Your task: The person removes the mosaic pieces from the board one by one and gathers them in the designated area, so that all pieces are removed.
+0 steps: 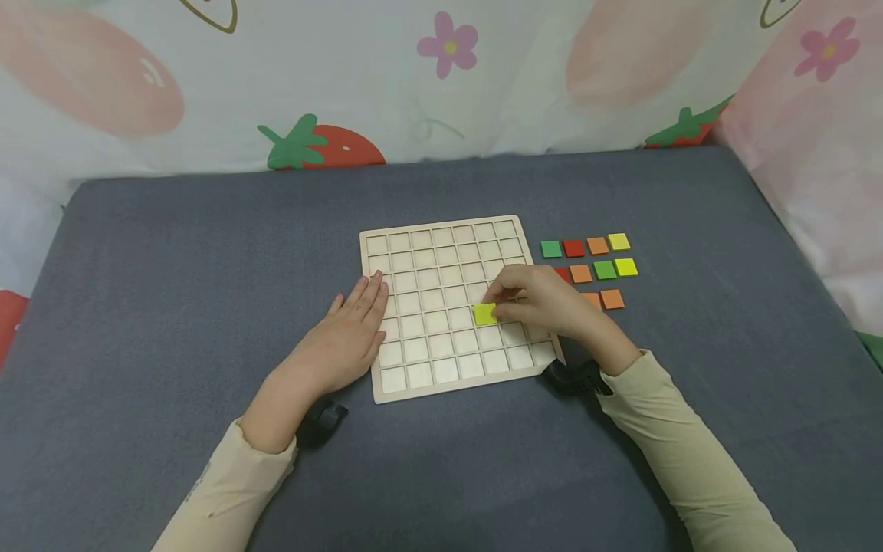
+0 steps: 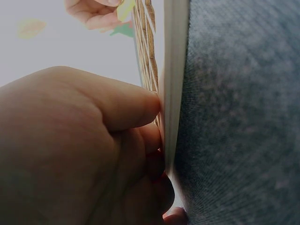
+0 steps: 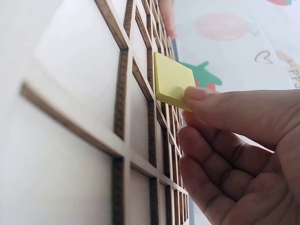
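A pale wooden grid board (image 1: 431, 299) with rows of square cells lies on the dark cloth. Over its right half, my right hand (image 1: 541, 299) pinches a yellow square tile (image 1: 484, 314) between thumb and fingers. The right wrist view shows the tile (image 3: 174, 80) tilted, one edge close to the grid's dividers, the thumb (image 3: 197, 93) on its near corner. My left hand (image 1: 348, 337) lies with straight fingers on the board's left edge. In the left wrist view its thumb (image 2: 136, 105) rests against the board's side rim (image 2: 173, 70).
Right of the board lie loose tiles in rows: a green tile (image 1: 551, 249), a red tile (image 1: 573, 248), an orange tile (image 1: 612, 299), a yellow tile (image 1: 618, 241) and several more. My right hand partly covers some. A printed curtain (image 1: 497, 100) hangs behind the table's far edge.
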Demonstrator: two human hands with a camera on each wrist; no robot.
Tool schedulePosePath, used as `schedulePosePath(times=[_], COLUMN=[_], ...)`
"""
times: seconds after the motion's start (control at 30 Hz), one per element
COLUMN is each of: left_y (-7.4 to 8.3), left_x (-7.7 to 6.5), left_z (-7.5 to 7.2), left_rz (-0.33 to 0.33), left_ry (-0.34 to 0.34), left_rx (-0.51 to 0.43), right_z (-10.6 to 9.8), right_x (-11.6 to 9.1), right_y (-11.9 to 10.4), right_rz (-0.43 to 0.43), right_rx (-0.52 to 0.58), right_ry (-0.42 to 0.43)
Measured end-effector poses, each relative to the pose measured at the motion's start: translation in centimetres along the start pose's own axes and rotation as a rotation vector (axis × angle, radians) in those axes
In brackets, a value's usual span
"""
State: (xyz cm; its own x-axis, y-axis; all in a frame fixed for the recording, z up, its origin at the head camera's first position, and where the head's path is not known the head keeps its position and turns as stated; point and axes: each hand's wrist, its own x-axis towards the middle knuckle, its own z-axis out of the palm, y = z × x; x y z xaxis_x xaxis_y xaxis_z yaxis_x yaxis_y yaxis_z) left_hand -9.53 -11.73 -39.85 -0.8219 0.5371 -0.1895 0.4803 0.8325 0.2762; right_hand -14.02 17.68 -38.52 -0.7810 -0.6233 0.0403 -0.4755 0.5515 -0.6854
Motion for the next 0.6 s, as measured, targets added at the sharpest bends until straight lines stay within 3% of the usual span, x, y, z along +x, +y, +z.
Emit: schedulePosePath(times=[0.6], left_y=[0.06], left_x=[-0.11], left_z=[-0.12], left_rz=[0.0], left_ry=[-0.001], left_rx=[-0.007], right_z=[-0.04], right_x=[-0.04], right_y=[-0.06], right_rz=[0.013], right_rx=[0.054], right_ry=[-0.007])
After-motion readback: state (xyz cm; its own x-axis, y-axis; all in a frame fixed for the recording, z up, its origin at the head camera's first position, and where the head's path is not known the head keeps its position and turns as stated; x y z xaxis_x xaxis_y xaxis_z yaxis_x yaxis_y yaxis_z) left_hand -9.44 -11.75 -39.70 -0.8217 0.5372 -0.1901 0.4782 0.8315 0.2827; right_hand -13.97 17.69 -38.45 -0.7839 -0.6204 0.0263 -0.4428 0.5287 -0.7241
